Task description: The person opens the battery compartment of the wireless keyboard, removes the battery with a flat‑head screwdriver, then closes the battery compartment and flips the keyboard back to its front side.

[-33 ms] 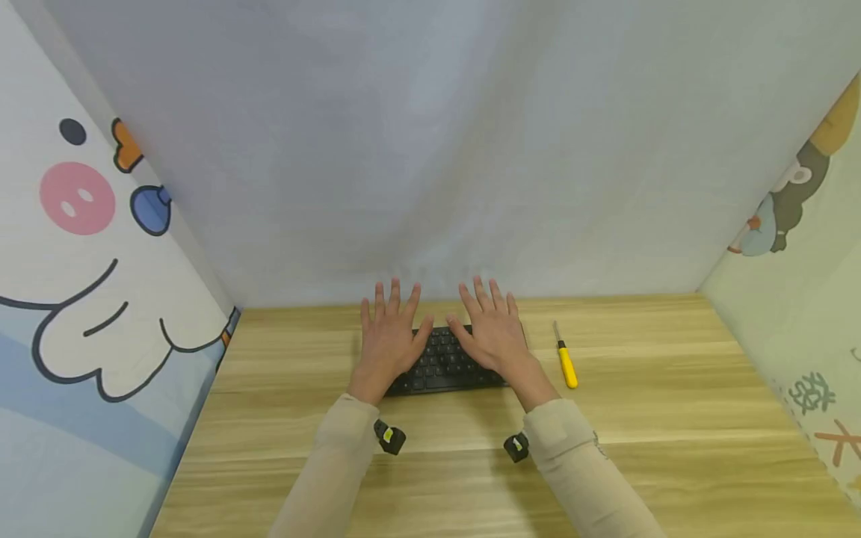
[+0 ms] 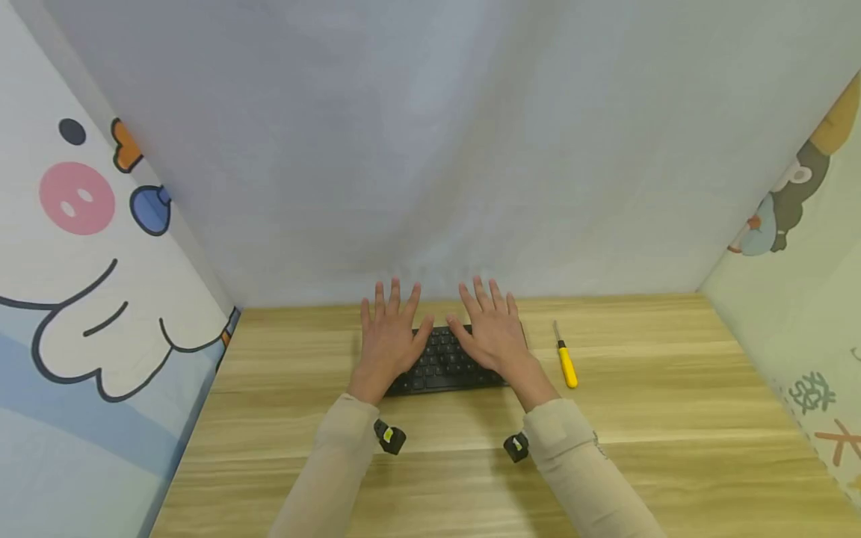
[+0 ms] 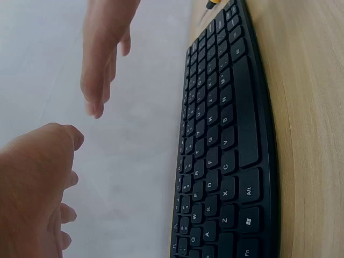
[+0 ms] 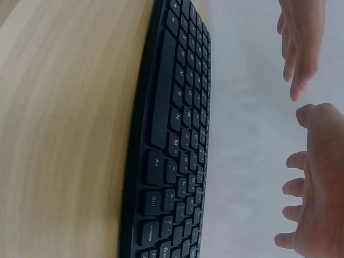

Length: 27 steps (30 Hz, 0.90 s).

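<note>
A black keyboard [image 2: 447,366] lies on the wooden table, its ends partly hidden under both hands in the head view. My left hand [image 2: 389,336] hovers over its left part, fingers spread and straight. Over the right part is my right hand [image 2: 494,332], also with fingers spread and thumb pointing inward. Both wrist views show a gap between the hands and the keys; neither hand holds anything. To the right of the keyboard lies a screwdriver [image 2: 567,364] with a yellow handle, its metal shaft pointing toward the back wall.
The wooden table [image 2: 282,418] meets a pale grey curtain-like wall [image 2: 417,149] just behind the keyboard. Cartoon-printed panels stand at the left [image 2: 101,299] and right [image 2: 794,321]. A small black wrist device [image 2: 390,437] sits at the left cuff, another [image 2: 516,447] at the right.
</note>
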### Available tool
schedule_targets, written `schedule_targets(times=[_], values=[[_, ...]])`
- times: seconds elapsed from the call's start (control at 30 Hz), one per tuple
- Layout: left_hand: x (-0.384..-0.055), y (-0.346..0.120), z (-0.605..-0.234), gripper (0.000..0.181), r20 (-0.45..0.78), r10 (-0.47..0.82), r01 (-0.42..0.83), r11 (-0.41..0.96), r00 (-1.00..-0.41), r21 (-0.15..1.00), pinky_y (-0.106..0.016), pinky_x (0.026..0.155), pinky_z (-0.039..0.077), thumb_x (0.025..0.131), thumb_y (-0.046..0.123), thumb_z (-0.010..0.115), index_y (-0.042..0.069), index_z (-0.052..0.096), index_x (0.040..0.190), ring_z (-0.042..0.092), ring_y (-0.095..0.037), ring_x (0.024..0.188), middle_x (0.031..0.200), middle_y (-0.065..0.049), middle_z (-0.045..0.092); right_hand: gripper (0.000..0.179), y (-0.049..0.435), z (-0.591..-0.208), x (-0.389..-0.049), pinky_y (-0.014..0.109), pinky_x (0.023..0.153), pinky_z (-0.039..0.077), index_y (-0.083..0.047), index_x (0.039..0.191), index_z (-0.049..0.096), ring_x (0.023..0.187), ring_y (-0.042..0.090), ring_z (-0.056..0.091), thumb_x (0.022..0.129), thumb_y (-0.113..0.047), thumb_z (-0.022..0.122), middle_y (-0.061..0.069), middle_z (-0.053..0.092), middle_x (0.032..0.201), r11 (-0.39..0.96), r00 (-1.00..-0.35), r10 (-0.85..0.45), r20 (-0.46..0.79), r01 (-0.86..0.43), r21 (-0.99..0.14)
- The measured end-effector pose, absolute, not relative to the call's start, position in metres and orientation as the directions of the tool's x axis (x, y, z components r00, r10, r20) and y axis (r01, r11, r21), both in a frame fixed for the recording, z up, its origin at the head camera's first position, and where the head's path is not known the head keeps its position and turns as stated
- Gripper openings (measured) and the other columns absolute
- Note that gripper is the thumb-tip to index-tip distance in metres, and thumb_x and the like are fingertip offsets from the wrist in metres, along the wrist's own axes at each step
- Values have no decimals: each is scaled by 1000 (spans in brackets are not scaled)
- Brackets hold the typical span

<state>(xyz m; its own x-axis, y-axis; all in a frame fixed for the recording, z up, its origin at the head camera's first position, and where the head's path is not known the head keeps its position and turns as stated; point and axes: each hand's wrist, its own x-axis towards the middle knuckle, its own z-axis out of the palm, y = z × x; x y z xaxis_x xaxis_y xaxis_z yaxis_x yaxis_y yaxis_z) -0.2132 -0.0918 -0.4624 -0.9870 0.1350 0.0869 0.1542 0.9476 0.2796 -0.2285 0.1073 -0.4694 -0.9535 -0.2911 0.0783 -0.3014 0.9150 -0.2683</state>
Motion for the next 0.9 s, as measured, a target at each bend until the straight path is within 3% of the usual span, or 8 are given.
schedule_targets(times=[0.33, 0.63, 0.9], values=[[-212, -90, -464, 65, 87, 131, 150, 949, -988, 276, -68, 130, 10, 108, 55, 35, 29, 18, 165, 6, -42, 161, 174, -14, 10, 71, 110, -469, -226, 67, 130, 13, -20, 165, 20, 162, 38, 9, 107, -58, 36, 14, 16, 173, 906, -955, -285, 80, -296, -303], [-210, -77, -463, 69, 77, 181, 195, 947, -980, 255, -68, 129, 15, 107, 59, 36, 26, 21, 165, 10, -45, 160, 173, -16, 12, 68, 128, -468, -218, 67, 128, 21, -18, 164, 25, 160, 41, 17, 108, -54, 37, 15, 20, 171, 911, -961, -261, 95, -278, -304], [-209, -64, -460, 72, 96, 230, 247, 938, -968, 242, -68, 128, 19, 103, 56, 49, 24, 26, 164, 15, -45, 159, 171, -18, 17, 66, 148, -469, -209, 69, 123, 29, -15, 162, 30, 156, 45, 24, 108, -53, 36, 17, 25, 169, 923, -969, -227, 101, -247, -295]])
